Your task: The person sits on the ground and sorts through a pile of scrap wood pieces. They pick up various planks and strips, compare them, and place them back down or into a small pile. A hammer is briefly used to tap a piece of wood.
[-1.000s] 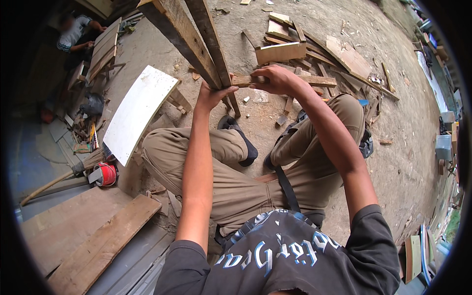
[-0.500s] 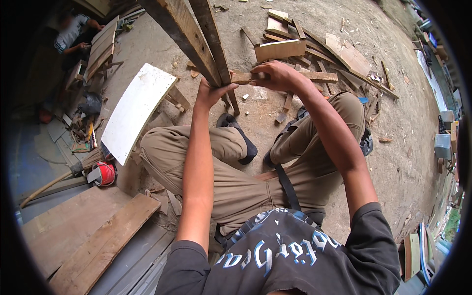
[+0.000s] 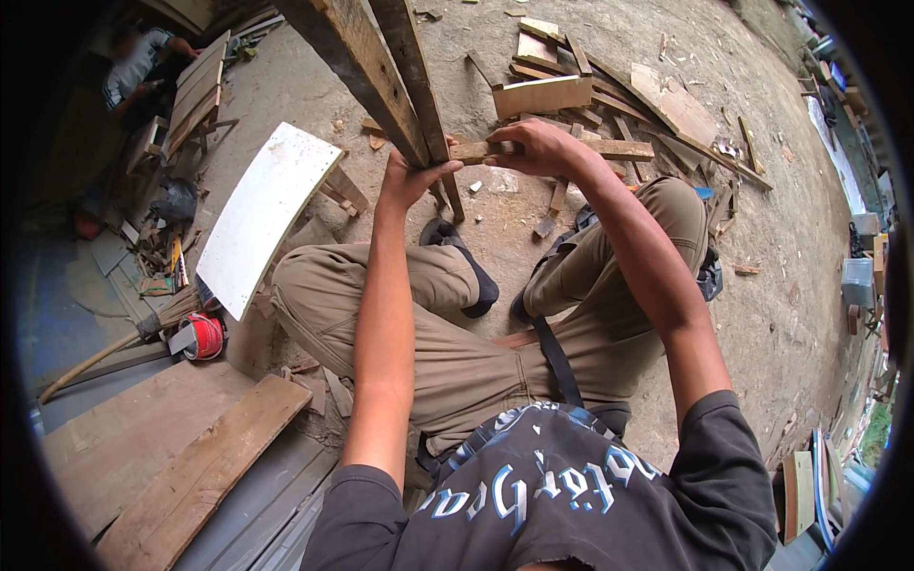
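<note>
Beside the broom [image 3: 178,308] stands a red tin [image 3: 211,335], contents unclear; left fingers [image 3: 439,172] grip timbers [image 3: 379,88], right fingers [image 3: 514,134] a crosspiece [image 3: 469,152].

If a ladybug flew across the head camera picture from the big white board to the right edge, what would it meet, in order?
White board → left hand → right hand → small wood scrap → pale plastic box.

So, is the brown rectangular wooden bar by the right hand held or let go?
Held: the right hand pinches the brown rectangular wooden bar from both sides.
</note>
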`<state>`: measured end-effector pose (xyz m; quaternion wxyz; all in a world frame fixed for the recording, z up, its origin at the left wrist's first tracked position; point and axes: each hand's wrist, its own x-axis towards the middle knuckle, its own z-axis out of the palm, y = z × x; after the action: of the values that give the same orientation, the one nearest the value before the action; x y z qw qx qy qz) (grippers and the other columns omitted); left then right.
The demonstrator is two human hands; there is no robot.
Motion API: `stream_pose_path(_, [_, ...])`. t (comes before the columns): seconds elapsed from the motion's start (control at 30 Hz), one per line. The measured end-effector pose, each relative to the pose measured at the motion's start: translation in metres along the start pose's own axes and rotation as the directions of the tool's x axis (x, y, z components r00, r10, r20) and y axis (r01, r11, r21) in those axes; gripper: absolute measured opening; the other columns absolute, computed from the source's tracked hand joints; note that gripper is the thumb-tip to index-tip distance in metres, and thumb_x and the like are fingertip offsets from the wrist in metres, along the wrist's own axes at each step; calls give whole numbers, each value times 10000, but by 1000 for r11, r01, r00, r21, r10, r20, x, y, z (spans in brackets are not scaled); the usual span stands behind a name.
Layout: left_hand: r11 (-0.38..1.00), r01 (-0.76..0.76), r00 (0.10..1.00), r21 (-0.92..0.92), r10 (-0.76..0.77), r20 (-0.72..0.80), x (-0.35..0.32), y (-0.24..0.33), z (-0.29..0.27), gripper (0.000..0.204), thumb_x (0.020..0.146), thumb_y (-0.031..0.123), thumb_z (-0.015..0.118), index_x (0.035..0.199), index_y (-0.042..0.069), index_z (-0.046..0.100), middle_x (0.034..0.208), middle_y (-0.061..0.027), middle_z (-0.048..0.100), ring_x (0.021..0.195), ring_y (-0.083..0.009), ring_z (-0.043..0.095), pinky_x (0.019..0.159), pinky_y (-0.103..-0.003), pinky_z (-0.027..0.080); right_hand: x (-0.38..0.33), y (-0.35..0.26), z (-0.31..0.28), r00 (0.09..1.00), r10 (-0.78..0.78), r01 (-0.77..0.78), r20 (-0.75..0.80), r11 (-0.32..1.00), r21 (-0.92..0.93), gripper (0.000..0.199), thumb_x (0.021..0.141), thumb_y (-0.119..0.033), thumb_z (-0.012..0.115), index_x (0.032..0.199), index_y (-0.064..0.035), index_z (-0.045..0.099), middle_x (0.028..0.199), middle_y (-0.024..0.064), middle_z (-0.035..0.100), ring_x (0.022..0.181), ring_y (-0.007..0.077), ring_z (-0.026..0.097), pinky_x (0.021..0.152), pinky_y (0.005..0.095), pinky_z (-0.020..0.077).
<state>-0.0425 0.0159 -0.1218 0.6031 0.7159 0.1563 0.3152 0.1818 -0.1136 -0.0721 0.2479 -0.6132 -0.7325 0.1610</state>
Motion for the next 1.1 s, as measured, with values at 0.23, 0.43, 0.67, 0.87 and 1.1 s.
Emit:
stream_pose_path(0.23, [1000,5,1000,-21,-5,5,0,-1,0,330,726,-11,801,1013,43,648,1046,-61,685,987,-137,624,850,-310,525,0,-2,-2,1000,-5,5,3,1000,13,322,872,-388,683,1029,-108,702,788,125,694,730,316,676,671,408,531])
stream_pose_path(0.43, [1000,17,1000,-24,-17,2,-1,-3,-1,336,720,-7,808,1010,46,647,1041,-52,685,986,-130,618,850,-307,518,0,-10,-7,999,18,-18,41,1000,2,371,850,-341,713,1042,-25,684,831,166,683,759,341,664,677,417,520])
stream_pose_path(0.67, [999,41,999,-23,-41,31,-2,3,-2,350,722,2,811,1030,47,651,1038,-41,683,953,-115,612,842,-291,516,-1,-9,-1,1000,7,-7,3,999,-37,356,846,-367,708,1025,-60,687,793,138,672,755,338,657,683,425,517])
stream_pose_path(0.87, [998,40,999,-46,-40,2,-4,5,-2,374,716,-3,814,1048,46,648,1034,-30,676,952,-113,611,839,-285,520,2,-10,1,1000,13,-13,17,999,-52,336,846,-381,705,967,-68,678,756,119,653,730,336,646,670,425,511])
stream_pose_path(1.1, [995,-1,997,98,-6,73,-5,6,-8,393,725,21,822,1076,49,647,1005,-6,664,928,-106,600,806,-284,521,1,-12,3,1000,-15,15,1,997,-79,332,852,-403,695,932,-82,670,738,111,642,705,337,637,646,426,506])
